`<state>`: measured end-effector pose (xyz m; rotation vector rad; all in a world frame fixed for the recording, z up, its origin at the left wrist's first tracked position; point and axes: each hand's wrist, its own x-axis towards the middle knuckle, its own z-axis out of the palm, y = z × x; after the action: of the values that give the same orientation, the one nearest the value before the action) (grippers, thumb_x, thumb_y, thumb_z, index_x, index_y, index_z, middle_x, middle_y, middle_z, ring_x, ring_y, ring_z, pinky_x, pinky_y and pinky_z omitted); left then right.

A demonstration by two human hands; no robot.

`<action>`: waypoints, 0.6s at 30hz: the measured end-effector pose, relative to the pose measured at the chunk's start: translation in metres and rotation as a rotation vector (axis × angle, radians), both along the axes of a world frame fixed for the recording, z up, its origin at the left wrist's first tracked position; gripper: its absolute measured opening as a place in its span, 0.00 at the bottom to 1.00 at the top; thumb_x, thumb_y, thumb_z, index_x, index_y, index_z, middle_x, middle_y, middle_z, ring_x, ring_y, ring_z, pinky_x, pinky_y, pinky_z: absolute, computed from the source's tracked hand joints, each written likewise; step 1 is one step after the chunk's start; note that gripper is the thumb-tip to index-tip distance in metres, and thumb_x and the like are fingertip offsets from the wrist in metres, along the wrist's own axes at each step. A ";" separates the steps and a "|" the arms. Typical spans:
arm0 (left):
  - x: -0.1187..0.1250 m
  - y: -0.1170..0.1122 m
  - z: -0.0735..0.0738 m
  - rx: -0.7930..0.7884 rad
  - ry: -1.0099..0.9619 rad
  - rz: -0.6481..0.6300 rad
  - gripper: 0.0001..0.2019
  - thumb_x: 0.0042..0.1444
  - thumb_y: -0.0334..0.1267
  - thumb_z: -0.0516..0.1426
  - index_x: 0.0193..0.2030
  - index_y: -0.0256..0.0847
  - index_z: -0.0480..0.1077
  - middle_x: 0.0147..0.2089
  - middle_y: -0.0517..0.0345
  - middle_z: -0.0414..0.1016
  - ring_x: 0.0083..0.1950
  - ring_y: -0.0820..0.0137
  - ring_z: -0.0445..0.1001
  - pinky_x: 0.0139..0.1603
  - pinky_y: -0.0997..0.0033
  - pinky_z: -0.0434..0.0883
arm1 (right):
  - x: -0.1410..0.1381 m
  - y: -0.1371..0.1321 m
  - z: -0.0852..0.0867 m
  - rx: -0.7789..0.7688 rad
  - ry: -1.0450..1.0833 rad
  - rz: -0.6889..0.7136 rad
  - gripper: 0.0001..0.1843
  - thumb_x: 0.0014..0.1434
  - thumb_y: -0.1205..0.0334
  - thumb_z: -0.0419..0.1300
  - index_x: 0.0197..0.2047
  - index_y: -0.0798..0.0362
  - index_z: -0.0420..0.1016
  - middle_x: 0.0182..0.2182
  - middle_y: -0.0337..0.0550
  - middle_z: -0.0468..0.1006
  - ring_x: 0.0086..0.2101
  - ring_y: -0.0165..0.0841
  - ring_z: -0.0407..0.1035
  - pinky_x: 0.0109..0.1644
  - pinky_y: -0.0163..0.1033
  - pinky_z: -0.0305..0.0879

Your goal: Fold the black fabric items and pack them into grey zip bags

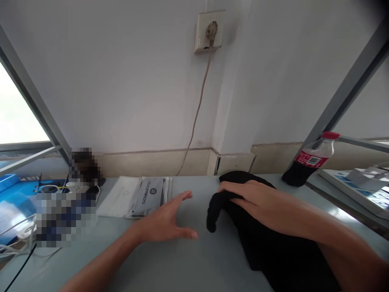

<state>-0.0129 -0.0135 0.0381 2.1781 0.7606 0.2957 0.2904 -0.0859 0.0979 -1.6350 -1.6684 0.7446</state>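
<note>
A piece of black cloth lies bunched on the right side of the table, running off toward the bottom edge of the view. My right hand grips its upper part with bent fingers, and a narrow end of the fabric hangs out to the left. What kind of garment it is cannot be made out. Over the table's middle, my left hand is empty, with thumb and fingers spread apart toward the cloth. Just behind that hand lies a flat white and grey package marked ROCKBROS.
A cola bottle with a red cap stands at the back right. Cables and blue items clutter the left. A wall socket has a plugged-in cord hanging behind the table. Metal frame bars slope at both sides.
</note>
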 end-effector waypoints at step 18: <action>0.020 -0.028 0.025 -0.702 -0.366 -0.344 0.39 0.58 0.54 0.67 0.72 0.46 0.59 0.65 0.46 0.71 0.68 0.51 0.69 0.66 0.49 0.68 | -0.030 -0.007 0.042 -0.077 0.521 -0.046 0.23 0.56 0.43 0.69 0.53 0.38 0.79 0.35 0.44 0.84 0.34 0.47 0.79 0.31 0.47 0.76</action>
<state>0.0069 -0.0411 0.0627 1.4895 0.2178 0.1996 0.2600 -0.0934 0.1403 -1.3694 -1.2374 1.1111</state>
